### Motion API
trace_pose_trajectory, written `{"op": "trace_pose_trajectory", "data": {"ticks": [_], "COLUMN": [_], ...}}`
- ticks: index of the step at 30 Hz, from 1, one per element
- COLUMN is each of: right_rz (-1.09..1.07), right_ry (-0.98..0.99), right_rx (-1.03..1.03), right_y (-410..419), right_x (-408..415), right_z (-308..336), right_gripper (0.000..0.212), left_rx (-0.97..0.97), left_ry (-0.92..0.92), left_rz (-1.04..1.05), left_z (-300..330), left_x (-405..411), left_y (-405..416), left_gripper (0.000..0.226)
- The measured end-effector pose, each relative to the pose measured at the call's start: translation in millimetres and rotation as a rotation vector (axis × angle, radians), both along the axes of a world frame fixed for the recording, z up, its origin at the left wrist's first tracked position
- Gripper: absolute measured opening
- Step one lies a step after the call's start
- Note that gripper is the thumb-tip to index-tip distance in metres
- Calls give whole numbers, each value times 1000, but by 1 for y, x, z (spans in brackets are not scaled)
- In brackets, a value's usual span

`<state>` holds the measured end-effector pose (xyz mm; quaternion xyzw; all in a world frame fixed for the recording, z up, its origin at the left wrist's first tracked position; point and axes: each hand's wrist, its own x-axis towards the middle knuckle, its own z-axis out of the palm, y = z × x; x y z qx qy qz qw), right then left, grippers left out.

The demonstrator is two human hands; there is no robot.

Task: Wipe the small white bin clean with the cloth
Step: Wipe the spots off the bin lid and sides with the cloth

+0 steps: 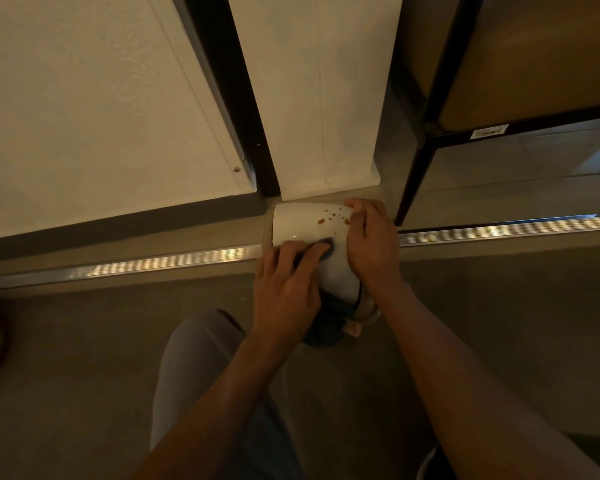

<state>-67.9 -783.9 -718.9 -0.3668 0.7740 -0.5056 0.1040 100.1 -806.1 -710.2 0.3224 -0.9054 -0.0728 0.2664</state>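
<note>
While the right hand (369, 242) grips the tilted white bin (309, 225), the left hand (284, 282) presses the dark cloth (324, 242) on its brown-spotted side.

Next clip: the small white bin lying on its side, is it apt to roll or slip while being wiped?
Probably apt to roll: the white bin looks rounded and lies on its side. Its smooth surface may be slippery, hence the right hand steadying it while the left hand presses the cloth.
</note>
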Motion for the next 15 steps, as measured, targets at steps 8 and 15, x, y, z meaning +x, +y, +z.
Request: {"op": "trace_pose_trajectory", "data": {"ticks": [8, 15], "right_rz": [4, -8], "right_ry": [-29, -64], "right_rx": [19, 5], "right_y": [3, 3], "right_x": [1, 4], "right_z": [5, 8], "right_gripper": [31, 31], "left_rx": [264, 224], "left_ry": [270, 264], "left_rz": [169, 290], "left_z": [45, 67], "left_x": [11, -18], "left_y": [-29, -73], "left_gripper": [25, 32]}}
